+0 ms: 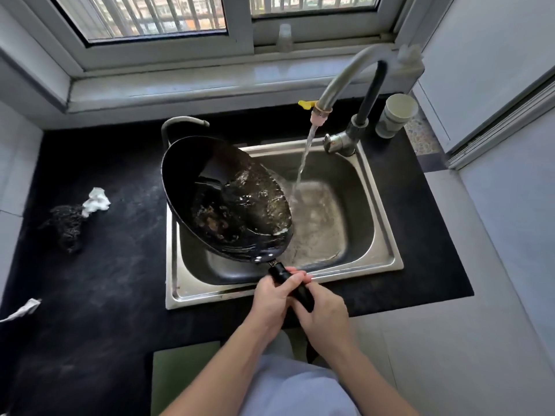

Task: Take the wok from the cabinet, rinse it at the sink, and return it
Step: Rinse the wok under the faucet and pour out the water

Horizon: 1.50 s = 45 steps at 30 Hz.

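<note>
Wok [228, 202] tilts over the left rim of the sink [386, 229]; left hand [271, 298] and right hand [326, 315] both grip its handle [304, 295]; basin's right half open.

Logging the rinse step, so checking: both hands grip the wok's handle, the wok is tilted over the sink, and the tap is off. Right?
Not the tap: it is running, as the head view shows, with a stream falling into the sink. The rest holds: left hand and right hand grip the handle, and the wok is tilted over the sink.
</note>
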Tool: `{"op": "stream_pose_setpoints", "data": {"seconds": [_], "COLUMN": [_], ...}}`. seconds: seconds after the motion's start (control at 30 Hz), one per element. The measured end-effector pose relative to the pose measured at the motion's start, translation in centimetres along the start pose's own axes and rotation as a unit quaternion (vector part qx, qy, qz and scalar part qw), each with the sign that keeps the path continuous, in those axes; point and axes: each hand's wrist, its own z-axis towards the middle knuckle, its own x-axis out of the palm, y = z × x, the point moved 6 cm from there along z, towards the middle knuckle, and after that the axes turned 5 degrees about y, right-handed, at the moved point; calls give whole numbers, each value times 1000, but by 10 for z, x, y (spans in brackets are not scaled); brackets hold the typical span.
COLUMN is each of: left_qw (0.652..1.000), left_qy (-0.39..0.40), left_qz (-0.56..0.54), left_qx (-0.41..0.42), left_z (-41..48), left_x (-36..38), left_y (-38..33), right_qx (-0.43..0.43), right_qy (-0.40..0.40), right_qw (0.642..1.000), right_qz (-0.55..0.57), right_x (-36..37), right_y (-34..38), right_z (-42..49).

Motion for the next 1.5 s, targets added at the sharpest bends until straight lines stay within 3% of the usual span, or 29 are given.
{"op": "stream_pose_setpoints", "data": {"seconds": [0.13,0.33,0.47,0.8,0.97,1.07,1.5], "left_qw": [1000,985,975,996,1000,1000,998], "left_qy": [16,58,81,58,18,1,-27], "left_qz": [-3,-164,-206,-69,-9,-20,53], "left_qx": [7,2,-26,-12,-18,-21,21], "left_z": [-10,-21,-25,-24,-20,-17,-16], "left_x": [-5,-14,-18,-14,-9,-3,-6], "left_y": [-1,3,6,12,21,24,19], "right_qx": [34,73,81,96,63,64,71], "right_qy": [46,96,119,115,134,118,103], "right_qw": [994,978,971,976,983,977,992], "right_qz": [88,170,191,157,-112,-164,21], "right_x": [4,10,10,6,7,4,-1], "right_y": [-2,1,-1,-4,-7,-2,-11], "right_z": [-2,-7,-12,-23,-25,-25,-25]}}
